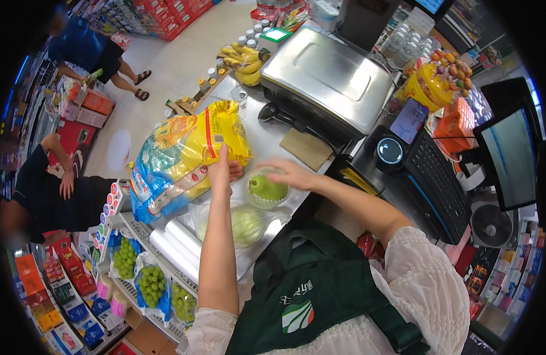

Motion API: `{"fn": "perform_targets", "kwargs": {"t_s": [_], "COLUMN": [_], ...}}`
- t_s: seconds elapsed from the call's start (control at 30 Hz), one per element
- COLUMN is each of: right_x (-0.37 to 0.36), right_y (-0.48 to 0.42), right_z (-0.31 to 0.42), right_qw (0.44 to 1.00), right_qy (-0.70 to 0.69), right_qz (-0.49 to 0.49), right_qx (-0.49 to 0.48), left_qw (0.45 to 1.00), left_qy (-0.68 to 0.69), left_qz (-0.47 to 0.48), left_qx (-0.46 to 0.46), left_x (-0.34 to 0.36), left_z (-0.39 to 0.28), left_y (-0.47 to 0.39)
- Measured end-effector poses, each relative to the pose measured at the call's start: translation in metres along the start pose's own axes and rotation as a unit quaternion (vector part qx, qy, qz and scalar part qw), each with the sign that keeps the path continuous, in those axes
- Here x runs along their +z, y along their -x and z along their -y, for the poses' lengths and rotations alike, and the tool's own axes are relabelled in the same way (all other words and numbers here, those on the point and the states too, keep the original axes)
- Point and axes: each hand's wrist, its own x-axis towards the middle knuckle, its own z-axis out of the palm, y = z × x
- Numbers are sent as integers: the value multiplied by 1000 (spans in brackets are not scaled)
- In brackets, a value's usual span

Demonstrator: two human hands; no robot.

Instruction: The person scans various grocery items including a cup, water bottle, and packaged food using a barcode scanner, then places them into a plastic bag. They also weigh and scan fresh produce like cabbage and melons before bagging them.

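My left hand (223,173) is against the lower edge of a large yellow and blue printed plastic bag (179,153), its thumb lying along the packaging. Whether the fingers grip the bag is unclear. Blurred, my right hand (293,174) is extended with its fingertips over a green pear-like fruit (267,188) in a white foam net. Nearer to me, more pale green fruit (247,226) lies inside a clear plastic bag, partly behind my left forearm. All of these are on a metal counter (273,142).
Beyond lie a handheld scanner (269,112), a folded cloth (306,148), a flat-topped scale (328,80) and bananas (245,62). A keyboard (437,186) and monitor (510,153) stand right. White plastic rolls (179,248) and bagged grapes (151,286) are left. Two people stand across the counter.
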Motion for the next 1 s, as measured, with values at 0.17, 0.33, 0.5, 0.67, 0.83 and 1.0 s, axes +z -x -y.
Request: {"fn": "perform_targets", "kwargs": {"t_s": [0.17, 0.33, 0.5, 0.67, 0.83, 1.0], "right_x": [-47, -59, -70, -70, -84, -88], "right_y": [-50, -90, -102, -88, -88, -102], "right_z": [-41, -72, -86, -66, 45, 88], "right_qw": [904, 868, 861, 913, 976, 948], "right_qy": [330, 373, 337, 283, -36, -38], "right_qz": [-254, -195, -169, -224, -38, 116], "right_qx": [94, 266, 342, 193, 211, 294], "left_qw": [982, 988, 999, 995, 993, 992], "left_qy": [-185, -133, -4, 56, 52, 55], "left_qz": [-23, -50, -10, 10, -20, -20], "left_qx": [18, 63, 49, 86, 101, 109], "left_x": [-9, -7, -13, -13, -11, -7], "left_z": [-15, -12, 7, 18, 18, 15], "left_y": [-14, -21, -23, -22, -22, -21]}}
